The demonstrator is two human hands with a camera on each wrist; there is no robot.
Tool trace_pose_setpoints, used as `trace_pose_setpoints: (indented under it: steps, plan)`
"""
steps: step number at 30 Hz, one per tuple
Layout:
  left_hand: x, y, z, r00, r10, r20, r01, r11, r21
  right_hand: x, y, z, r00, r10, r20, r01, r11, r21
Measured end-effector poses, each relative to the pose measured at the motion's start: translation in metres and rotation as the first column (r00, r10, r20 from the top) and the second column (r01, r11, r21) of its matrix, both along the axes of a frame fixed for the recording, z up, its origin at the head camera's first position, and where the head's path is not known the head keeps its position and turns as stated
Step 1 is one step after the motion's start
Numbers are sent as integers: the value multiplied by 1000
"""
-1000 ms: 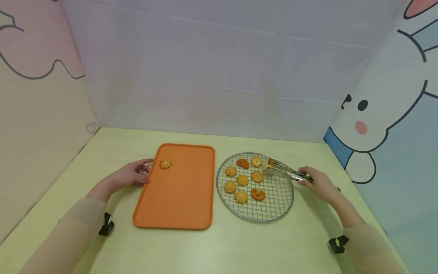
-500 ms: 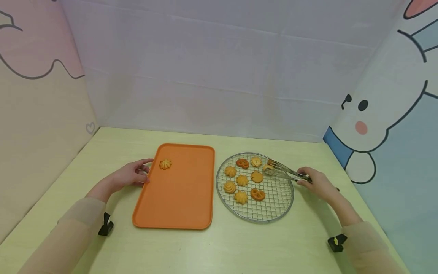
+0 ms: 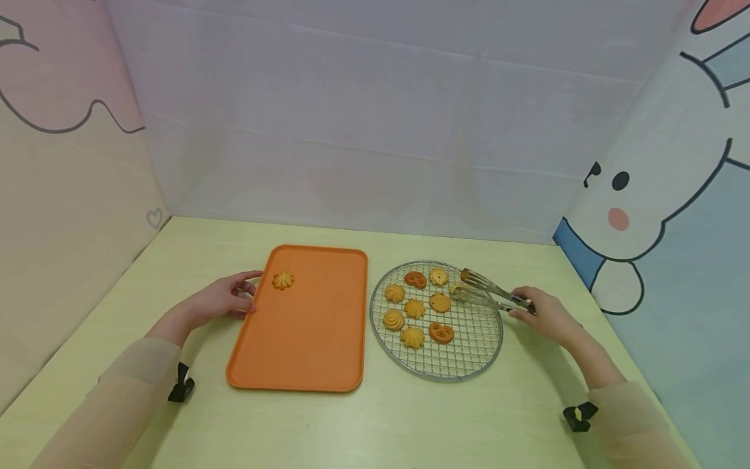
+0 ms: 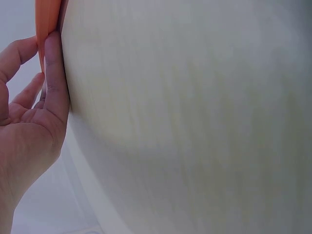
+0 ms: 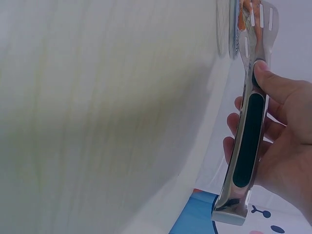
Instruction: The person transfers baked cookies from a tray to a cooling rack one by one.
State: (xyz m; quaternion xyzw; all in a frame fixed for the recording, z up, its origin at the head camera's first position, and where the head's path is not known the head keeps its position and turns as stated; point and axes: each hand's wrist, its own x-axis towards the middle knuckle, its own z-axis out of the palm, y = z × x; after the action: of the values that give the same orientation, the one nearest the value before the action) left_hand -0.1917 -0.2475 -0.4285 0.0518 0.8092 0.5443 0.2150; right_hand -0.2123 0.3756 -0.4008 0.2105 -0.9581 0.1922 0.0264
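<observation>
In the head view my left hand (image 3: 225, 301) holds the left rim of an orange tray (image 3: 310, 332). The left wrist view shows its fingers on both sides of that rim. One flower-shaped cookie (image 3: 283, 281) lies on the tray near its upper left. My right hand (image 3: 545, 316) grips metal serving tongs (image 5: 248, 141) with dark green handle inlays. The tongs' slotted jaws stand apart over the upper right of a round wire cooling rack (image 3: 469, 372). A pale cookie (image 3: 455, 288) there is partly hidden by them. A brownish patch shows at the upper tip; its nature is unclear.
Several cookies lie on the rack, among them a swirl cookie (image 3: 394, 319), a round one (image 3: 440, 302) and two pretzel-shaped ones, such as the lower pretzel cookie (image 3: 441, 333). The pale table (image 3: 305, 430) meets a plain back wall (image 3: 351, 130).
The upper jaw of the tongs has risen slightly, so the jaws look farther apart. The left hand, tray and rack have stayed nearly still.
</observation>
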Motion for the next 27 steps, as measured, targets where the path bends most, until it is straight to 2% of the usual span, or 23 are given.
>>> trace_pose_setpoints:
  steps: [10,27]
  plan:
    - [1,0,2,1000,-5,-3,6,1000,26,5,-4,13,1000,-5,0,5,1000,12]
    - [3,0,2,1000,-2,-3,2,1000,21,11,-24,41,1000,8,3,-8,1000,-3]
